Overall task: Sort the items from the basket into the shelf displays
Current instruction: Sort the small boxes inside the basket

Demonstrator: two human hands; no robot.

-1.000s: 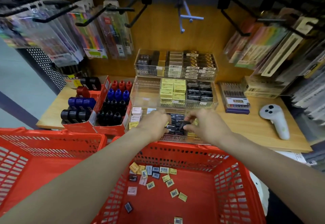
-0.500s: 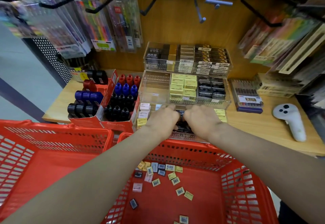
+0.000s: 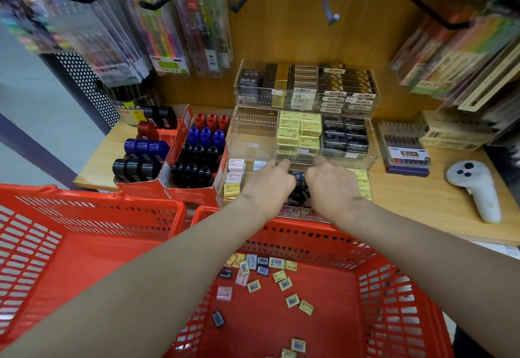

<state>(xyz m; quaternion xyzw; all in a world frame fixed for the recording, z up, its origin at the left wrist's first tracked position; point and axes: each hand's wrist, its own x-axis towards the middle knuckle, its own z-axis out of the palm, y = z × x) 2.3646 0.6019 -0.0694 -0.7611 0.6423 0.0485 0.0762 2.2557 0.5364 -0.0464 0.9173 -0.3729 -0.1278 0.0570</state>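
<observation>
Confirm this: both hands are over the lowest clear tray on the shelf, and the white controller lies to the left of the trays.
Not quite. Both the left hand and right hand are over the lowest clear tray, but the white controller lies to the right of the trays, as the head view shows.

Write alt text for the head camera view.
Both hands, left hand and right hand, reach into a clear acrylic display tray of small boxes on a wooden shelf; below, a red plastic basket holds scattered small packets.

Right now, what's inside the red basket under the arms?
The red basket holds loose small boxes, yellow, pink and dark, many showing barcodes. The forearms cover part of its floor, so there may be more.
</observation>
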